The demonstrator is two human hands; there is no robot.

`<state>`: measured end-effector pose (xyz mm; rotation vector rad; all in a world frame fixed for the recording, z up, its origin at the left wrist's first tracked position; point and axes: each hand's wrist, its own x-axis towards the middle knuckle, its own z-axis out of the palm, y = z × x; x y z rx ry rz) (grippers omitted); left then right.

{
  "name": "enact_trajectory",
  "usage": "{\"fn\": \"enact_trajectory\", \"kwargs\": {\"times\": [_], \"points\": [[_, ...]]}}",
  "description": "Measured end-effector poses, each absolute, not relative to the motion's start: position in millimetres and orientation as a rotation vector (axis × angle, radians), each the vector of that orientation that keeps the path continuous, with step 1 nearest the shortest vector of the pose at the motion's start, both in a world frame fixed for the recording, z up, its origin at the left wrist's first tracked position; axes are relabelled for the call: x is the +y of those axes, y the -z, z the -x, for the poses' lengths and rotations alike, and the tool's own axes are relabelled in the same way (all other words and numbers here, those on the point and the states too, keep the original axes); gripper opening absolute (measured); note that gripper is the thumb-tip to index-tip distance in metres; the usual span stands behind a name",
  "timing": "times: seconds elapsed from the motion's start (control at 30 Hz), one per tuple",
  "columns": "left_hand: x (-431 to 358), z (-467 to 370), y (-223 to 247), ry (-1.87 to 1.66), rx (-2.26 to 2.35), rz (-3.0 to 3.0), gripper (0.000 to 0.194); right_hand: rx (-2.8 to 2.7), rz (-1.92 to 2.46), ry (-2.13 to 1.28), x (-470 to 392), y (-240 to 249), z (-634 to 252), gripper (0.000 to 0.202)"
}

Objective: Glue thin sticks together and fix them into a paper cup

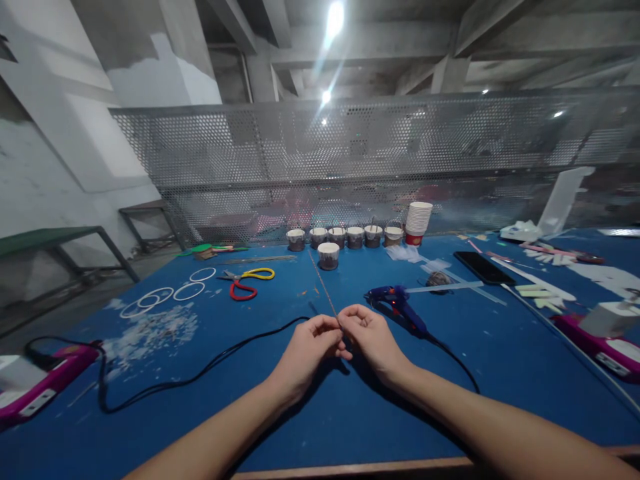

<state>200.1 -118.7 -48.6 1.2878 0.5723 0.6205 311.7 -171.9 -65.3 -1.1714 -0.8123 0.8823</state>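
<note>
Both hands meet over the middle of the blue table. My left hand point(317, 343) and my right hand point(367, 337) have their fingertips pinched together on the near end of a thin brown strand point(323, 285), which stretches away from me, straight, toward the cups. What the fingertips cover is hidden. Just beyond the strand stands a small white paper cup point(329, 255) with a dark lower half. To the right lies a blue glue gun point(400, 308) with a clear glue stick in its back. Scissors point(245, 281) with one red and one yellow handle lie at the left.
Several similar cups point(355, 237) line the back, beside stacked paper cups point(419, 223). White rings point(189, 291) and scraps point(155, 331) lie left. A black cable point(200, 372) runs to a magenta power strip point(55, 383). A phone point(483, 267) and dark ball of strand point(439, 281) lie right.
</note>
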Motion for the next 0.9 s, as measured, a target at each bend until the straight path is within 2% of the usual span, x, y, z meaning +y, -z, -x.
{"fn": "enact_trajectory", "kwargs": {"times": [0.9], "points": [[-110.1,-199.2,51.8,-0.665,0.563,-1.220,0.017,-0.795,1.153,-0.956,-175.4,59.2,-316.8,0.028]]}}
